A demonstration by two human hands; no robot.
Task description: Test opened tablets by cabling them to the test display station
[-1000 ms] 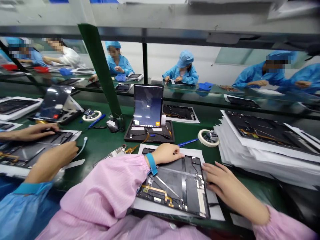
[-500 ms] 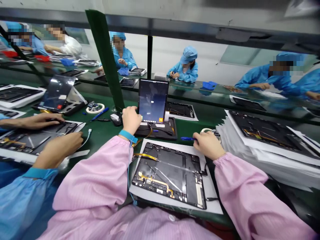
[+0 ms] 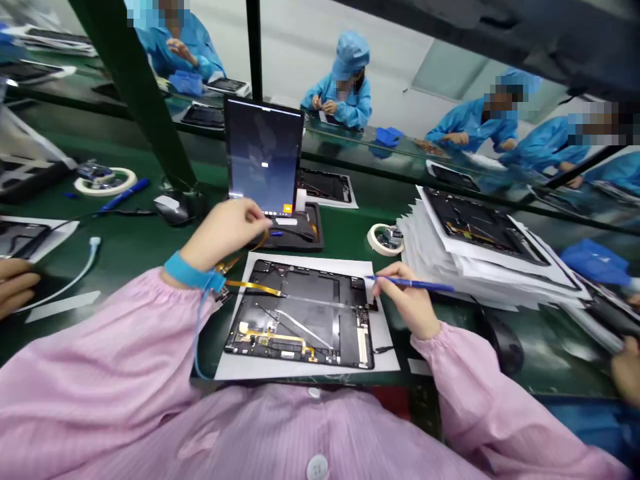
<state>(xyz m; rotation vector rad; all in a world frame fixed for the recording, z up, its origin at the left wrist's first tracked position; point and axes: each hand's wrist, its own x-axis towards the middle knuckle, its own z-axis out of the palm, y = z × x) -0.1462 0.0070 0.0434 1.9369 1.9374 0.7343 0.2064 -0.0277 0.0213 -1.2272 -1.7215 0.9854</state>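
Observation:
My left hand is closed in a pinch below the lit tablet screen, its fingertips on an orange flex cable. My right hand grips a blue pen, its tip pointing left over the upper right corner of an opened tablet housing. The housing lies flat on a white sheet, with its inner boards and ribbons showing. A yellow ribbon cable runs out of its left side to a small board, partly hidden by my left wrist.
The screen leans on a black stand. Tape roll and a stack of sheets and housings stand right; a black mouse and white cable lie left. Co-workers' hands show at both edges. A green post rises behind.
My right hand has picked up the blue pen and brought it over the housing's corner. My left hand has come off the screen's edge and down to the flex cable. The view has shifted right.

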